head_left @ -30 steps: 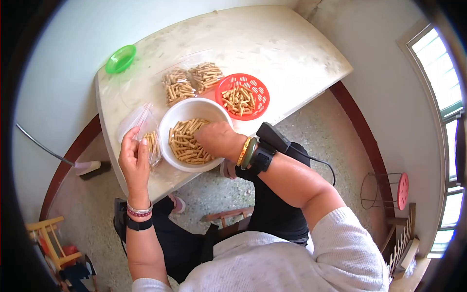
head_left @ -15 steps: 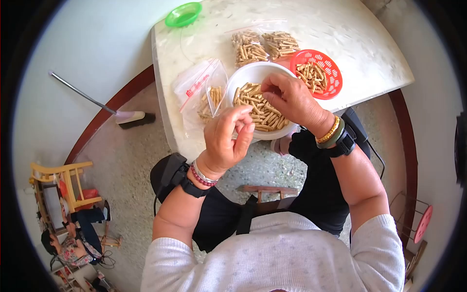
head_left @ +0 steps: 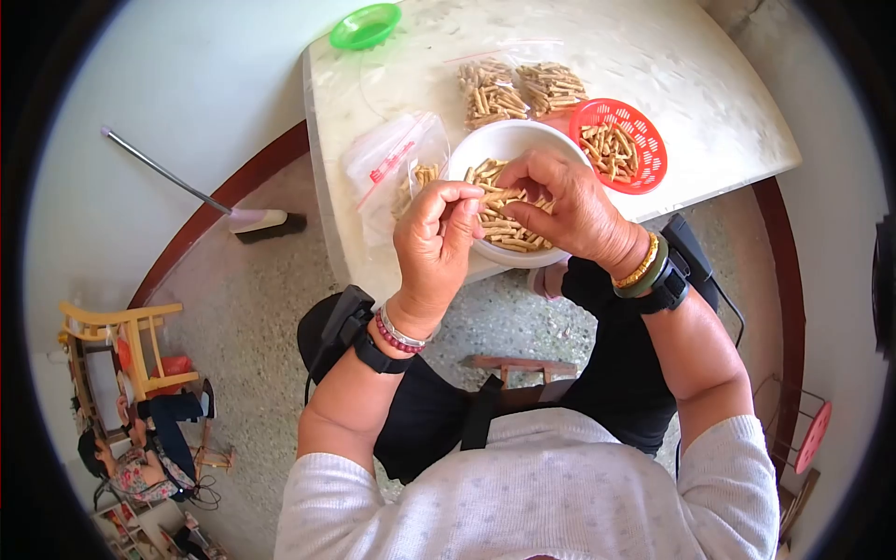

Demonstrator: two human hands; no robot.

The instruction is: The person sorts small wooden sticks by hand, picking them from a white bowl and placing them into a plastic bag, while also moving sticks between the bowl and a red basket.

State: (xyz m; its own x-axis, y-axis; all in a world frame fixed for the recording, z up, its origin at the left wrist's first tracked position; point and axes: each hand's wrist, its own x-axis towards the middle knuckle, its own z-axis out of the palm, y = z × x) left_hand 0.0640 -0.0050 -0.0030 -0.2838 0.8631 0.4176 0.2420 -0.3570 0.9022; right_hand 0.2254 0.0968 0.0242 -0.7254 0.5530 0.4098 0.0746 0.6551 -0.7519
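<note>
Pinched between thumb and fingertips, my left hand (head_left: 434,245) holds a short tan stick (head_left: 502,195) above a white bowl (head_left: 478,142). The stick points toward my right hand (head_left: 583,210), which hovers over the bowl's right side with its thumb and forefinger curved and apart. Its palm and other fingers are partly hidden. Many similar tan sticks (head_left: 519,233) fill the bowl. Left of it lies a clear zip bag (head_left: 378,173) with some sticks inside, partly behind my left hand.
Filled bags of sticks (head_left: 492,96) lie behind the bowl. A red basket (head_left: 655,154) of sticks stands right, a green dish (head_left: 366,26) at the table's (head_left: 691,84) far left. A broom (head_left: 266,224) leans by the wall; another person (head_left: 154,457) sits at lower left.
My hands have come together over the bowl. The left hand's fingers have closed on a stick, and the right hand's thumb and forefinger have spread. The view has shifted slightly.
</note>
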